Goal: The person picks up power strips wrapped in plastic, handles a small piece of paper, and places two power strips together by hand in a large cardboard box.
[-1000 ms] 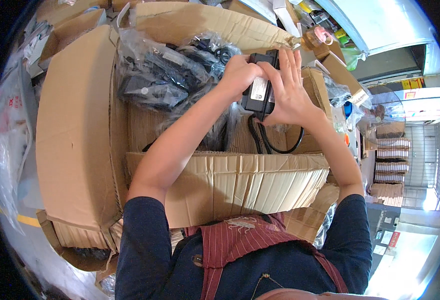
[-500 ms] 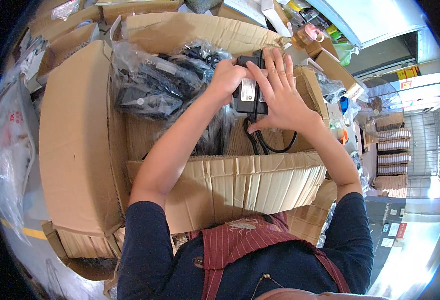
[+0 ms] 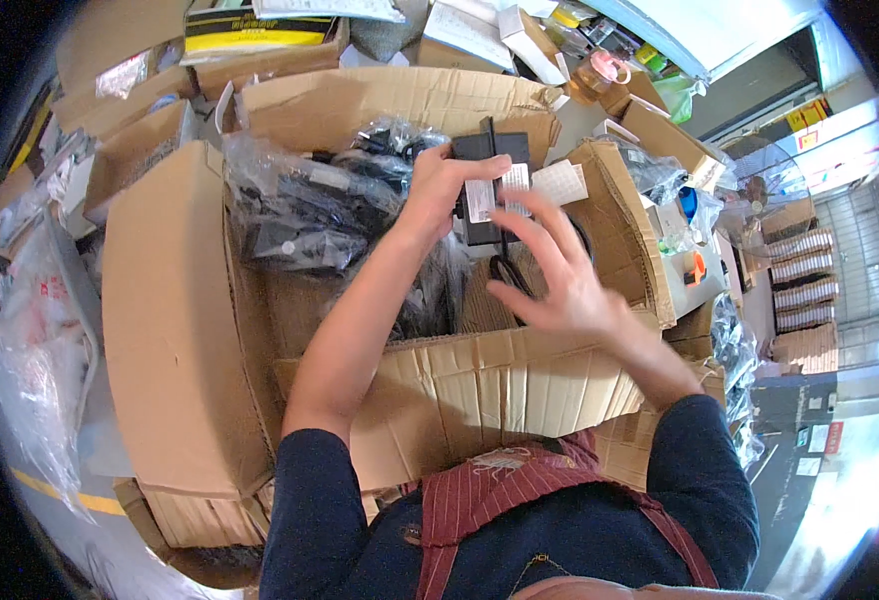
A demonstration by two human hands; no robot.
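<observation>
My left hand (image 3: 434, 192) grips a black power adapter (image 3: 483, 233) at its left side, thumb laid across the face. Pale printed labels lie on that face. A black cord (image 3: 505, 272) hangs from the adapter's lower end into the open cardboard box (image 3: 480, 385). My right hand (image 3: 565, 285), slightly blurred, is open with fingers spread just below and right of the adapter. Beyond its fingers a small white sheet of labels (image 3: 560, 183) shows; what supports it is hidden. Plastic-wrapped black adapters (image 3: 310, 235) fill the left part of the box.
The box's wide flap (image 3: 175, 320) folds out on the left. Smaller cartons (image 3: 145, 150) stand at the far left, beside clear plastic sheeting (image 3: 45, 340). At the back right are a pink-lidded jug (image 3: 597, 75) and another carton (image 3: 670, 140). A fan (image 3: 760, 195) stands farther right.
My right hand has drawn back from the adapter's face, down and toward me, uncovering labels and the white sheet. My left hand still holds the adapter. The view has shifted slightly.
</observation>
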